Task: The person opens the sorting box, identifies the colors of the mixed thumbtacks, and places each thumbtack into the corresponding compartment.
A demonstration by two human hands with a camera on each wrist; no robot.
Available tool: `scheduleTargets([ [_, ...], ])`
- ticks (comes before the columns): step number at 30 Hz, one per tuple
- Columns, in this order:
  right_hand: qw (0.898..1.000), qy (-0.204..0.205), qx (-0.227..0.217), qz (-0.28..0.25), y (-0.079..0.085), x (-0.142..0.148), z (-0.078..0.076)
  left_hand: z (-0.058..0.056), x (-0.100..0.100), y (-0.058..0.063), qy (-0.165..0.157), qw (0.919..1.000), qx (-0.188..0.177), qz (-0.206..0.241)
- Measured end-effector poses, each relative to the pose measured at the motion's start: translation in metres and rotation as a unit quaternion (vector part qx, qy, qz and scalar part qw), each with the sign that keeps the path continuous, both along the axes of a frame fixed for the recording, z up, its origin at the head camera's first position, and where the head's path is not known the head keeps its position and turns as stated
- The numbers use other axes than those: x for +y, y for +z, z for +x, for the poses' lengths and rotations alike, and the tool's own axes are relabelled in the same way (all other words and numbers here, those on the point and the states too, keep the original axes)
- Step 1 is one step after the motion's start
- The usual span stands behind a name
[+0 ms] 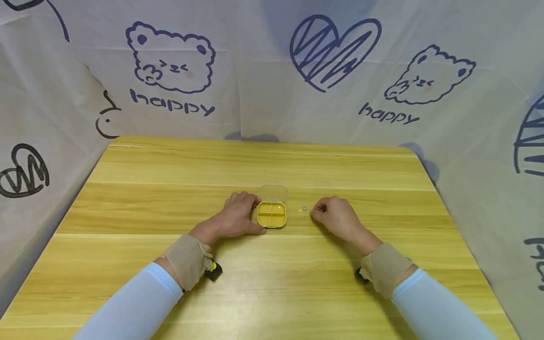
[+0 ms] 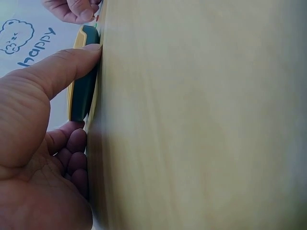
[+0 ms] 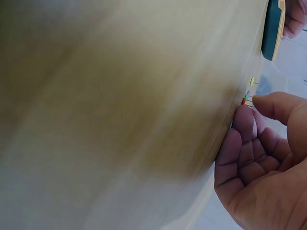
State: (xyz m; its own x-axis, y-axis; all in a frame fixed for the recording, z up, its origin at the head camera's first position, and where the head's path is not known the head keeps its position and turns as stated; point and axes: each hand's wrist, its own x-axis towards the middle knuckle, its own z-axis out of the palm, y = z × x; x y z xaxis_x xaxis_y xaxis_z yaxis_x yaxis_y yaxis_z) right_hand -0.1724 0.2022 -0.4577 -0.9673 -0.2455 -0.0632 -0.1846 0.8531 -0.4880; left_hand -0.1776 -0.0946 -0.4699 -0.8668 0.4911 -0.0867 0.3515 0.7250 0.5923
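Box (image 1: 271,215), rounded, four-celled, yellow inside | left fingers (image 2: 76,139) gripping it | right fingers (image 3: 244,120) near pins (image 3: 252,82), pinch unclear

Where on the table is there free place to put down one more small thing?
The table is bare behind the clear lid, up to the white sheet, and in front between the blue sleeves. It is crowded between left hand and right hand, around the yellow box and tiny coloured pieces.

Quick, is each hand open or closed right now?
Left hand: closed around the yellow box.
Right hand: curled by a tiny red piece; can't tell if holding it.
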Motion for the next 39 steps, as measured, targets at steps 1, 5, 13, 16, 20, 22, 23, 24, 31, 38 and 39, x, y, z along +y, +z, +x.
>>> scheduleTargets([
  [1,1.0,0.0,0.001,0.0,0.0,0.0,0.0,0.0,0.0,0.0,0.0,1.0,-0.001,-0.001],
  [5,1.0,0.006,0.006,0.005,-0.001,0.002,-0.001,0.0,0.001,0.0,-0.001,1.0,0.0,-0.004],
  [13,1.0,-0.011,-0.011,-0.026,0.002,0.006,0.0,0.0,0.004,0.002,-0.001,1.0,0.001,-0.003],
  [16,0.993,-0.044,-0.047,-0.103,0.004,0.01,0.001,0.0,0.005,0.002,-0.001,1.0,-0.001,-0.002],
  [20,0.956,-0.106,-0.106,-0.253,0.007,0.012,0.004,-0.001,0.008,0.002,-0.005,1.0,0.001,-0.007],
  [22,0.932,-0.134,-0.124,-0.314,0.008,0.01,0.005,-0.001,0.008,0.001,-0.007,0.9999,0.003,-0.012],
  [23,0.918,-0.146,-0.134,-0.342,0.008,0.009,0.006,0.0,0.008,0.001,-0.006,0.9999,0.003,-0.014],
  [24,0.907,-0.157,-0.139,-0.366,0.007,0.007,0.006,0.0,0.008,0.001,-0.004,0.9999,0.003,-0.015],
  [31,0.73,-0.211,-0.206,-0.616,0.003,-0.005,0.013,0.003,0.005,0.001,0.001,0.9999,0.005,-0.015],
  [38,0.546,-0.21,-0.283,-0.76,-0.002,-0.016,0.021,0.001,0.005,0.001,-0.001,0.9999,0.008,-0.012],
  [39,0.522,-0.203,-0.295,-0.774,-0.003,-0.017,0.022,0.001,0.005,0.001,-0.002,0.9999,0.008,-0.013],
])
